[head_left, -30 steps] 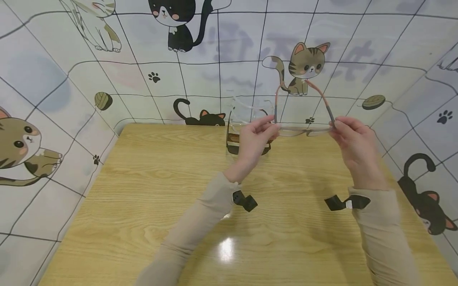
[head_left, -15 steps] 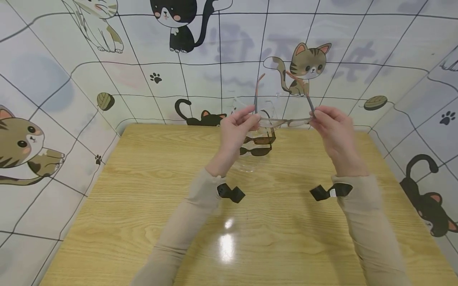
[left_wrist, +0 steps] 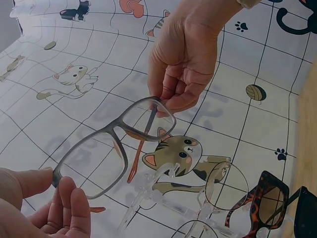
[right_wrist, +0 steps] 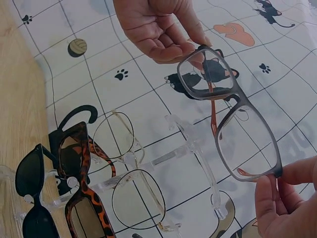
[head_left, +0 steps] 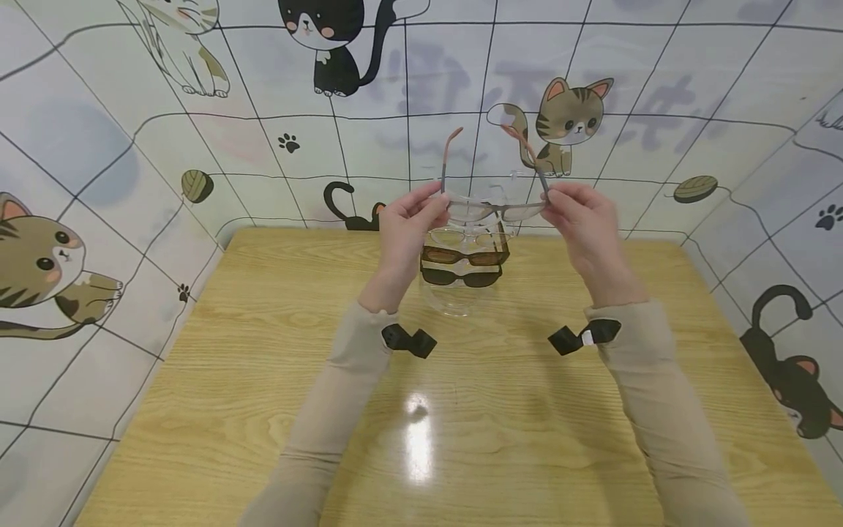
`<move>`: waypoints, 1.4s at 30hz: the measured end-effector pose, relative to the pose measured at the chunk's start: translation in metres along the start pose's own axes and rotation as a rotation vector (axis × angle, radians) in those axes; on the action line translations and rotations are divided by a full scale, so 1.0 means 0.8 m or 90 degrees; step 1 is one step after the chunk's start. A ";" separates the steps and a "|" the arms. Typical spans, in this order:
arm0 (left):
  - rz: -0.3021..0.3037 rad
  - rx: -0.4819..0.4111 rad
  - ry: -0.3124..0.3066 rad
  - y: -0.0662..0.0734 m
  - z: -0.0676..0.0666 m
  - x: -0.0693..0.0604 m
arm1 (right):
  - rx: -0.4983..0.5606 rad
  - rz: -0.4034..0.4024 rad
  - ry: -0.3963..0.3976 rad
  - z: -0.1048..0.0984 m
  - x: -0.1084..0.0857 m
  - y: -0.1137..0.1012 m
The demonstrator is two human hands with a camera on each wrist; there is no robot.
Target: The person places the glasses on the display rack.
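Note:
My left hand [head_left: 405, 238] and right hand [head_left: 586, 238] hold a pair of grey-framed eyeglasses [right_wrist: 241, 97] between them. Each pinches one end of the frame near the hinge. Both orange-tipped temples are unfolded and point away toward the wall. The glasses are in the air above and behind a clear display stand [right_wrist: 200, 163], apart from it as far as I can tell. Lower on this stand sit thin-rimmed round glasses [right_wrist: 115, 186], tortoiseshell sunglasses [right_wrist: 85, 184] and black sunglasses [head_left: 440, 277]. In the left wrist view the stand's top arm lies just below the held frame.
A wooden table [head_left: 296, 351] carries the stand near its back edge. Behind and on both sides rises a white wall covering [head_left: 369, 146] with a grid and cartoon cats. The stand's round clear base [head_left: 454, 313] is hard to see against the wood.
Both hands have carried the eyeglasses leftward and slightly upward, from right of the stand to above it. The sunglasses on the stand, earlier partly behind the left hand, now show fully.

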State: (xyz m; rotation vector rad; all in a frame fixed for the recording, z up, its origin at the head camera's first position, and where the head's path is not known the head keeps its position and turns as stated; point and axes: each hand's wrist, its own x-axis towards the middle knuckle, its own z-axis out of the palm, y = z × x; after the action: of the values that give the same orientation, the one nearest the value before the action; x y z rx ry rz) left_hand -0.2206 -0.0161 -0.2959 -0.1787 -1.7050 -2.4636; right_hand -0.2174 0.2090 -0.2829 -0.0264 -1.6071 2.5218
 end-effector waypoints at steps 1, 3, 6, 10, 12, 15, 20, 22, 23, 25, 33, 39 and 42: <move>-0.001 -0.001 0.005 0.000 -0.001 0.002 | 0.004 0.004 0.001 0.002 0.001 0.001; -0.007 -0.008 0.016 -0.001 -0.004 0.006 | 0.001 0.008 0.003 0.006 0.004 0.002; -0.013 -0.016 0.034 -0.002 -0.007 0.012 | -0.015 0.014 0.008 0.010 0.009 0.006; -0.027 -0.025 0.055 -0.006 -0.011 0.019 | -0.059 0.018 0.022 0.014 0.017 0.011; -0.036 -0.025 0.062 -0.009 -0.012 0.021 | -0.076 0.021 0.029 0.015 0.020 0.014; -0.045 -0.027 0.074 -0.013 -0.014 0.025 | -0.084 0.025 0.036 0.017 0.025 0.018; -0.056 -0.037 0.091 -0.022 -0.015 0.032 | -0.077 0.036 0.035 0.016 0.031 0.024; -0.056 -0.036 0.093 -0.026 -0.015 0.034 | -0.082 0.039 0.035 0.015 0.033 0.027; -0.054 -0.036 0.093 -0.027 -0.015 0.035 | -0.084 0.040 0.036 0.014 0.033 0.028; -0.051 -0.035 0.094 -0.029 -0.015 0.036 | -0.084 0.044 0.037 0.013 0.034 0.029; -0.053 -0.025 0.097 -0.035 -0.015 0.036 | -0.103 0.060 0.051 0.012 0.037 0.034; -0.063 -0.018 0.107 -0.038 -0.015 0.038 | -0.124 0.061 0.055 0.011 0.036 0.035; -0.065 -0.020 0.112 -0.040 -0.015 0.039 | -0.129 0.062 0.055 0.011 0.035 0.035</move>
State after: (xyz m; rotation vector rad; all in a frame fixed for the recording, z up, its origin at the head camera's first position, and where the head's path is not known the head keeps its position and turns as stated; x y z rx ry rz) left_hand -0.2574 -0.0177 -0.3237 0.1219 -1.6414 -2.4941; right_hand -0.2491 0.1936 -0.3025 -0.2386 -1.8611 2.3787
